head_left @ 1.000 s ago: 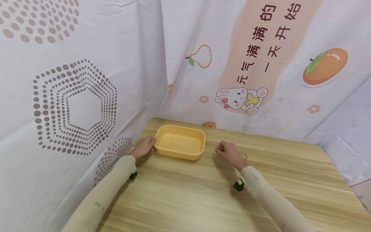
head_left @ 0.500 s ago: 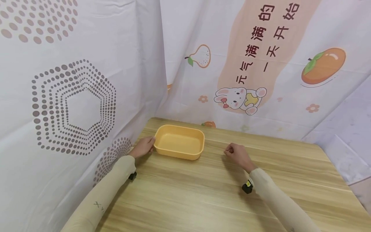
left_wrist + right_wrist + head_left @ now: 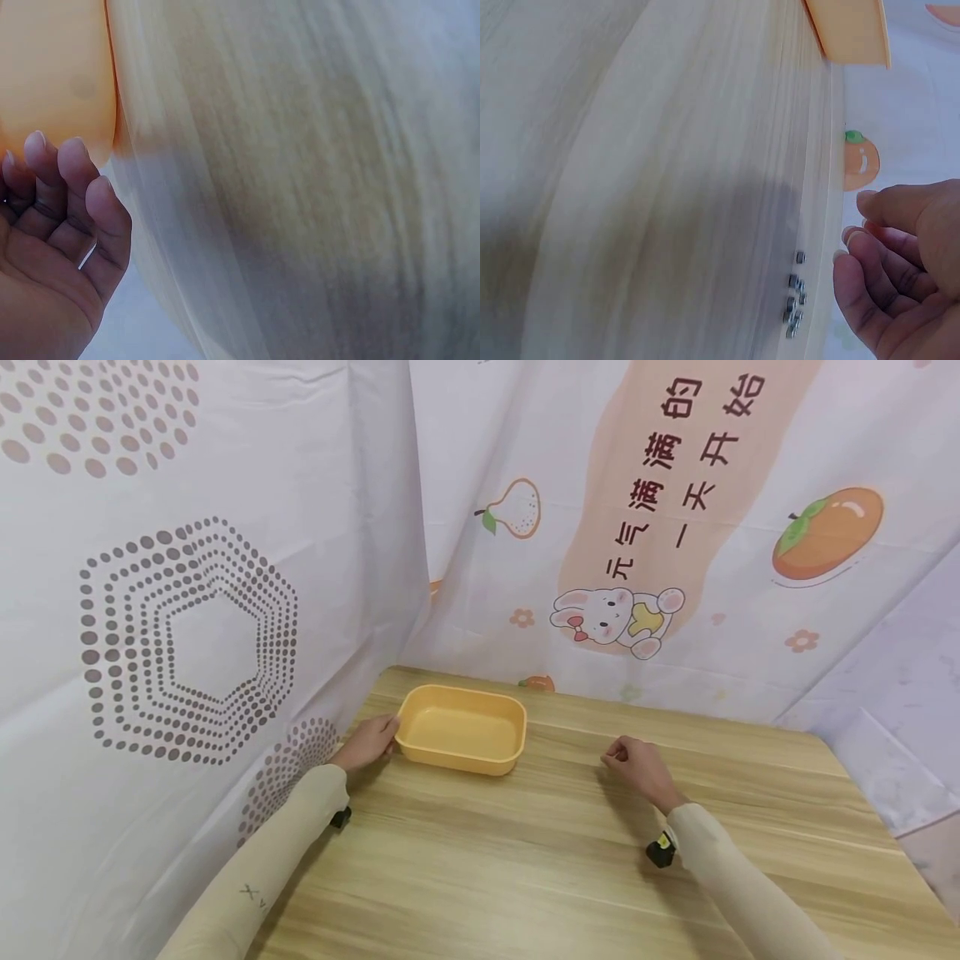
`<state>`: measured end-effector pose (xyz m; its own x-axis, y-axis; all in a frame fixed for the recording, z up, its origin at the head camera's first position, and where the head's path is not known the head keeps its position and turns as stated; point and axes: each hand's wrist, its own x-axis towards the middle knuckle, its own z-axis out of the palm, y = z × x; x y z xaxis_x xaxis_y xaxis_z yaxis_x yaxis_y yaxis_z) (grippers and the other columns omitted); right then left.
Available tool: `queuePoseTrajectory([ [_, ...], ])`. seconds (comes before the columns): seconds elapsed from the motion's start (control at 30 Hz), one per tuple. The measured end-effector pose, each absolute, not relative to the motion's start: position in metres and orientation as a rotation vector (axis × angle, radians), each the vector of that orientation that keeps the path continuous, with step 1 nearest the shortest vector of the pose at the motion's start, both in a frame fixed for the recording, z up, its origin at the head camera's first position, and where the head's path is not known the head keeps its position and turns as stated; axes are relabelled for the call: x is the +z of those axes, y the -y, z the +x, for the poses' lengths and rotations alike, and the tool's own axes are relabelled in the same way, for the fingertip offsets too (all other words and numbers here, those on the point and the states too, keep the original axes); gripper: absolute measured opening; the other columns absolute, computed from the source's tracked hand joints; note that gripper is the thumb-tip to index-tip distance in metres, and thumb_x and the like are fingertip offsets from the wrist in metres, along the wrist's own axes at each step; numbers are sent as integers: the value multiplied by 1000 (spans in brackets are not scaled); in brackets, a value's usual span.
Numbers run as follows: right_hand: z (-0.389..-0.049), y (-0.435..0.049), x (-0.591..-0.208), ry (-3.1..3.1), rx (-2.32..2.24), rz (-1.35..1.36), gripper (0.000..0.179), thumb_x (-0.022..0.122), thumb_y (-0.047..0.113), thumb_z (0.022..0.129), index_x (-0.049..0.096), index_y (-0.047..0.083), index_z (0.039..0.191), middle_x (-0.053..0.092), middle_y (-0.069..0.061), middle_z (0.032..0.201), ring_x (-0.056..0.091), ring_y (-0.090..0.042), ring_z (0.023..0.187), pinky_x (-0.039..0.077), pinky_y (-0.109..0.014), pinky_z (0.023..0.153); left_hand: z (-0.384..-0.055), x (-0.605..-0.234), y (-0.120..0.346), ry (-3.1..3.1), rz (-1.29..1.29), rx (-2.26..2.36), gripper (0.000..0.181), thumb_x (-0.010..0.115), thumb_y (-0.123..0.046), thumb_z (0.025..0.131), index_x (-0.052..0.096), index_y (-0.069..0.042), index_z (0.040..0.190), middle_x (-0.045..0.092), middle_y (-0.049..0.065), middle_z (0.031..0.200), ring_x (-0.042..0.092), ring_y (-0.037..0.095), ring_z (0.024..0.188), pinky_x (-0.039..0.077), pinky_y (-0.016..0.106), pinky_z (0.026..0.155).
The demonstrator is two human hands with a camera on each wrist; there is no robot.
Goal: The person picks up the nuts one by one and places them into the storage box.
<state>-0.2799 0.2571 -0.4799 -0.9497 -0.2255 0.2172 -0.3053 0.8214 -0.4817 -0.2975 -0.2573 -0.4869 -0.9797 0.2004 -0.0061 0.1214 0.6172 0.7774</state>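
At the back left of the table stands a shallow yellow plastic bin [image 3: 463, 732], its floor bare. My left hand [image 3: 367, 742] holds the bin's left end at the rim. From the left wrist, the curled fingers [image 3: 75, 169] show against the orange-looking bin wall [image 3: 56, 82]; the thumb is out of sight there. To the right of the bin, my right hand [image 3: 641, 770] hovers over the table, fingers loosely bent, nothing seen between them. Beside it in the right wrist view lie several small metal nuts [image 3: 790, 304] in a cluster, hidden behind the hand in the head view.
The wooden table [image 3: 480, 860] runs up to a printed cloth [image 3: 487, 568] at the back. Another white cloth with dot patterns [image 3: 225, 643] hangs close along the left. Each wrist carries a small black camera [image 3: 661, 850].
My right hand has moved right, away from the bin and over the spot where the nuts lie. The left hand has kept its place at the bin; the head view shifted slightly.
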Motion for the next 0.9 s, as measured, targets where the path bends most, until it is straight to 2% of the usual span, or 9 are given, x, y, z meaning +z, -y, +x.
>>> queuePoseTrajectory([
  [0.27,-272,-274,-484,2861,808,395,13,76,14,94,69,4,87,70,-5,82,65,-22,77,53,-38,68,-296,-489,258,-2716,278,1305,37,35,-29,115,60,-5,102,57,6,71,50,18,59,45,30,56],
  [0.43,-268,-285,-484,2870,846,360,12,76,14,94,70,4,90,71,-6,85,67,-22,80,53,-35,68,-296,-488,258,-2739,261,1275,38,34,-31,115,59,-6,101,56,5,70,48,17,58,43,30,57],
  [0.73,-263,-306,-486,2893,819,295,15,75,15,94,69,1,92,72,-14,89,69,-32,85,57,-47,74,-297,-486,259,-2735,250,1293,38,34,-31,115,57,-7,98,56,6,70,48,17,57,44,30,56],
  [0.9,-258,-322,-489,2911,782,248,18,75,16,94,68,0,93,71,-15,89,68,-33,84,56,-49,73,-297,-486,258,-2726,247,1308,38,35,-33,115,57,-7,97,57,8,71,48,17,58,43,29,55],
])
